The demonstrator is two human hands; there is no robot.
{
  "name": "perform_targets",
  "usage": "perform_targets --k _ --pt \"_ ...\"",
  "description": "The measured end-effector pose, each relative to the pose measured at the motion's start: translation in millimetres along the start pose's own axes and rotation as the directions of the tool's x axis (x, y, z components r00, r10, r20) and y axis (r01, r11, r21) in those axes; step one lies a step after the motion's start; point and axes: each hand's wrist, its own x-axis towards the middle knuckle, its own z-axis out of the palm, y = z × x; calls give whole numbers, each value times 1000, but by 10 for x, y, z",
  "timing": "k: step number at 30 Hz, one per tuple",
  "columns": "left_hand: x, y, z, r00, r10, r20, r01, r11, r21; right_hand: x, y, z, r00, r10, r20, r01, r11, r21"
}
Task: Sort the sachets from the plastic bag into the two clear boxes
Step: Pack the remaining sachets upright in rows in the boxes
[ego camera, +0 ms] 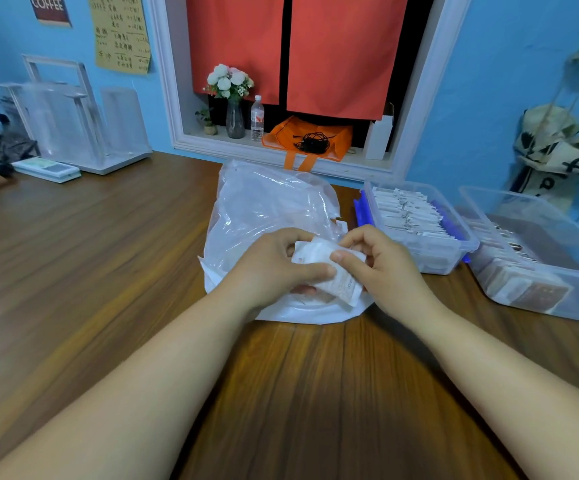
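A crumpled clear plastic bag (pixel 267 206) lies on the wooden table in front of me. Over its near end, my left hand (pixel 270 268) and my right hand (pixel 385 268) both grip a small stack of white sachets (pixel 336 275), thumbs on top. To the right stands a clear box (pixel 433 251) filled with upright white sachets. Further right, a second clear box (pixel 558 299) holds brown sachets.
A blue clip-on lid (pixel 360 209) stands against the first box's left side. At back left stand clear acrylic holders (pixel 73 119). A window ledge behind the bag carries a flower vase (pixel 234 116), a water bottle (pixel 257 117) and an orange bag (pixel 309 136).
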Motion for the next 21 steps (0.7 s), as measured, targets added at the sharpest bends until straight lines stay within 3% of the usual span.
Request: perform_targets --k 2,5,9,13,17,21 --pt "7 -8 -15 999 8 -44 -6 999 52 2 -2 30 1000 4 -8 -4 1000 -6" --pt "25 20 -144 966 133 -221 -73 963 259 23 -27 31 998 35 -58 -37 998 -41" --pt "23 62 -354 870 272 -411 -172 949 263 33 -11 55 969 203 141 -130 903 -410" --pt "27 53 -363 858 296 -419 -192 942 274 33 -115 133 930 316 185 -134 765 -629" --pt "20 62 -304 888 276 -369 -174 942 288 54 -114 133 928 317 197 -158 812 -562" --pt "31 51 -275 910 257 -326 -145 932 332 10 -93 79 954 231 192 -166 939 -302"
